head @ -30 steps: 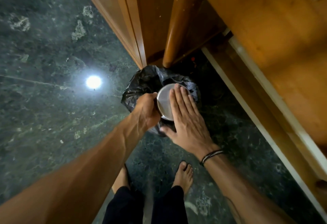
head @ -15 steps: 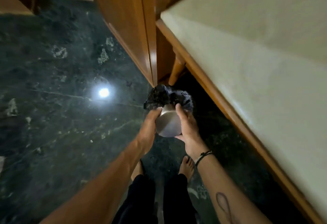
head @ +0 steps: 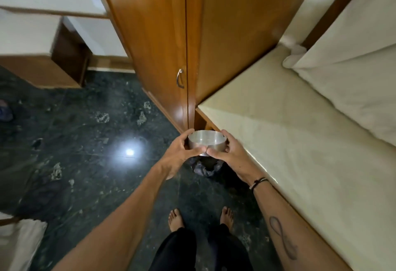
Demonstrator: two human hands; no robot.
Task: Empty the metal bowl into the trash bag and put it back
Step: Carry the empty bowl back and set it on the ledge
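A round metal bowl (head: 206, 141) is held level in the air, well above the floor, in front of the wardrobe corner. My left hand (head: 182, 153) grips its left side and my right hand (head: 230, 153) grips its right side, thumbs meeting at the front. I cannot see into the bowl. Below my hands, on the dark floor, the black trash bag (head: 204, 169) shows partly, most of it hidden behind my hands and the bowl.
A wooden wardrobe (head: 162, 41) with a metal handle (head: 180, 79) stands straight ahead. A bed with a cream sheet (head: 300, 142) runs along the right. A low wooden cabinet (head: 42, 73) is at the far left. My bare feet stand on the dark marble floor (head: 75, 142).
I have risen from the bag and lifted the bowl up with both hands. The bowl has turned from tipped over the bag to level. The bag now lies far below.
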